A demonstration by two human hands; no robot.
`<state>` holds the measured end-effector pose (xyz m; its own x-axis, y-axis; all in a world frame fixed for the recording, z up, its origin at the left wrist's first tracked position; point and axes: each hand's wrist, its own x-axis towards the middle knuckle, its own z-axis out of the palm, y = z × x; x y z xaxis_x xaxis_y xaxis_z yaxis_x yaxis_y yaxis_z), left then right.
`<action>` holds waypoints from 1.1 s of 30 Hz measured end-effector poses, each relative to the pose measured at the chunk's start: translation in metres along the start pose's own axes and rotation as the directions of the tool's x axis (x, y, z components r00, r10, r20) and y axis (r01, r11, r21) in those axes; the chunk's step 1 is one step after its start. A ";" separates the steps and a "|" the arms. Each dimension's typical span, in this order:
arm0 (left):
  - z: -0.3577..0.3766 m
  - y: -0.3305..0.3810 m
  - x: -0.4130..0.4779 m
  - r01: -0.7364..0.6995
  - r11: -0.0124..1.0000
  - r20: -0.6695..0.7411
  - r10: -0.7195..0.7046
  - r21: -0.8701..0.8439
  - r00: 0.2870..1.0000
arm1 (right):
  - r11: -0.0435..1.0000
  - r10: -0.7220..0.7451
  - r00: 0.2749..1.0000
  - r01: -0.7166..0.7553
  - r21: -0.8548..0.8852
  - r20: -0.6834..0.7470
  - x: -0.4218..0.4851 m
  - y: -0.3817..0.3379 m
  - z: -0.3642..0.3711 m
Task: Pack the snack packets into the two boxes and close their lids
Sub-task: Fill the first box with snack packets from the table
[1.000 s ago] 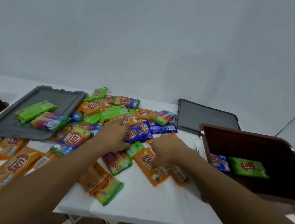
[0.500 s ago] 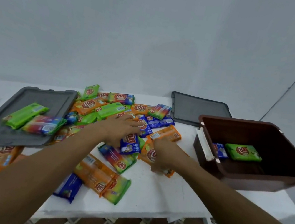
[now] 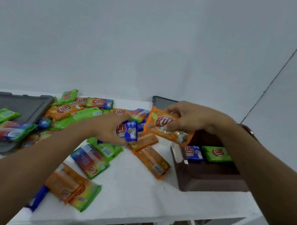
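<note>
Now your right hand point(image 3: 194, 118) pinches an orange packet point(image 3: 161, 126), held in the air just beside the brown box point(image 3: 210, 181), where a green packet point(image 3: 216, 153) and a boxed blue packet point(image 3: 194, 153) lie. Your left hand point(image 3: 104, 129) curls round a blue packet point(image 3: 129, 131) among the loose packets point(image 3: 88, 159) heaped on the white table point(image 3: 140, 189), beside the grey lid point(image 3: 17, 104).

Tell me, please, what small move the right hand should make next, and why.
Probably carry the orange packet a little rightward and release it into the brown box. The right hand pinches it in the air just left of the box, and the box shows a green packet and a blue one with bare floor beside them, so there seems to be room.
</note>
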<state>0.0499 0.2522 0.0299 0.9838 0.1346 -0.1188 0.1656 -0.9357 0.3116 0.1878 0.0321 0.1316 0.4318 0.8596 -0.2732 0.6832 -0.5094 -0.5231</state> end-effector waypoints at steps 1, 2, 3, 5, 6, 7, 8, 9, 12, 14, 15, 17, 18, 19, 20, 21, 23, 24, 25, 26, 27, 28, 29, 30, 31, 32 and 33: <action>-0.007 0.015 0.006 0.010 1.000 -0.011 -0.010 -0.022 1.000 | 1.000 0.010 1.000 -0.009 0.013 -0.023 -0.007 0.013 -0.013; -0.014 0.029 0.012 0.008 0.998 -0.020 -0.009 -0.059 1.000 | 1.000 0.023 0.999 -0.022 0.009 -0.034 -0.013 0.027 -0.024; -0.019 0.046 0.020 -0.009 0.995 -0.037 0.006 -0.096 0.999 | 0.999 0.042 0.998 -0.042 -0.002 -0.038 -0.021 0.042 -0.036; -0.030 0.075 0.036 -0.041 0.989 -0.077 0.030 -0.141 0.997 | 0.996 0.087 0.996 -0.087 -0.012 -0.034 -0.030 0.075 -0.054; -0.034 0.093 0.046 -0.053 0.988 -0.090 0.040 -0.148 0.995 | 0.994 0.107 0.994 -0.108 -0.008 -0.026 -0.036 0.094 -0.061; -0.039 0.108 0.054 -0.062 0.987 -0.097 0.048 -0.148 0.994 | 0.992 0.124 0.992 -0.125 -0.007 -0.016 -0.039 0.110 -0.065; -0.043 0.125 0.062 -0.079 0.985 -0.104 0.063 -0.151 0.993 | 0.990 0.138 0.990 -0.138 -0.021 -0.003 -0.042 0.126 -0.069; -0.045 0.141 0.071 -0.100 0.983 -0.107 0.084 -0.155 0.991 | 0.989 0.142 0.990 -0.141 -0.047 0.011 -0.044 0.142 -0.071; -0.043 0.180 0.095 -0.169 0.964 -0.070 0.158 -0.205 0.985 | 0.980 0.133 0.986 -0.116 -0.159 0.098 -0.044 0.178 -0.068; -0.027 0.203 0.113 -0.185 0.961 0.047 0.198 -0.206 0.979 | 0.960 0.124 0.974 -0.069 -0.272 0.191 -0.040 0.197 -0.059; -0.016 0.212 0.121 -0.183 0.969 0.132 0.206 -0.167 0.970 | 0.944 0.124 0.962 -0.039 -0.329 0.244 -0.038 0.203 -0.053; 0.013 0.227 0.138 -0.153 0.986 0.316 0.167 -0.067 0.934 | 0.911 0.135 0.934 0.014 -0.412 0.331 -0.035 0.215 -0.040; 0.028 0.231 0.144 -0.125 0.992 0.390 0.126 -0.029 0.912 | 0.898 0.137 0.923 0.037 -0.439 0.359 -0.033 0.219 -0.034; 0.041 0.233 0.149 -0.094 0.996 0.451 0.084 0.000 0.888 | 0.889 0.140 0.916 0.051 -0.455 0.376 -0.033 0.222 -0.028; 0.053 0.235 0.152 -0.067 0.997 0.500 0.043 0.029 0.865 | 0.886 0.140 0.913 0.057 -0.461 0.382 -0.032 0.228 -0.025; 0.063 0.235 0.152 -0.046 0.997 0.534 0.007 0.061 0.846 | 0.884 0.142 0.912 0.058 -0.464 0.384 -0.031 0.233 -0.022; 0.075 0.233 0.150 -0.009 0.996 0.567 -0.045 0.093 0.823 | 0.883 0.140 0.908 0.065 -0.465 0.394 -0.030 0.242 -0.018; 0.078 0.232 0.149 0.004 0.997 0.564 -0.050 0.083 0.824 | 0.884 0.130 0.909 0.075 -0.461 0.397 -0.029 0.245 -0.017; 0.079 0.230 0.147 0.006 0.997 0.546 -0.046 0.074 0.836 | 0.888 0.111 0.909 0.091 -0.451 0.402 -0.029 0.246 -0.016; 0.079 0.230 0.145 -0.003 0.997 0.516 -0.036 0.076 0.856 | 0.890 0.088 0.911 0.109 -0.442 0.403 -0.028 0.247 -0.016; 0.077 0.229 0.144 -0.013 0.996 0.486 -0.031 0.087 0.873 | 0.895 0.066 0.912 0.125 -0.428 0.404 -0.028 0.248 -0.017; 0.077 0.228 0.144 -0.020 0.995 0.470 -0.028 0.097 0.882 | 0.901 0.054 0.911 0.132 -0.412 0.409 -0.028 0.249 -0.018; 0.077 0.226 0.144 -0.023 0.995 0.470 -0.027 0.101 0.882 | 0.907 0.048 0.909 0.134 -0.398 0.414 -0.029 0.250 -0.020; 0.079 0.225 0.144 -0.025 0.994 0.479 -0.027 0.103 0.877 | 0.909 0.041 0.907 0.139 -0.392 0.418 -0.029 0.251 -0.021; 0.079 0.224 0.144 -0.027 0.994 0.480 -0.028 0.108 0.877 | 0.908 0.026 0.912 0.150 -0.390 0.410 -0.028 0.251 -0.022; 0.079 0.223 0.145 -0.028 0.993 0.460 -0.030 0.119 0.887 | 0.909 0.006 0.923 0.155 -0.386 0.385 -0.027 0.252 -0.024; 0.079 0.223 0.147 -0.023 0.990 0.420 -0.038 0.140 0.907 | 0.914 -0.013 0.938 0.151 -0.376 0.345 -0.025 0.253 -0.027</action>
<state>0.2256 0.0373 0.0079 0.8567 0.0208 -0.5154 0.1317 -0.9749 0.1795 0.3654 -0.1190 0.0276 0.1926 0.8270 -0.5282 0.9113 -0.3504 -0.2163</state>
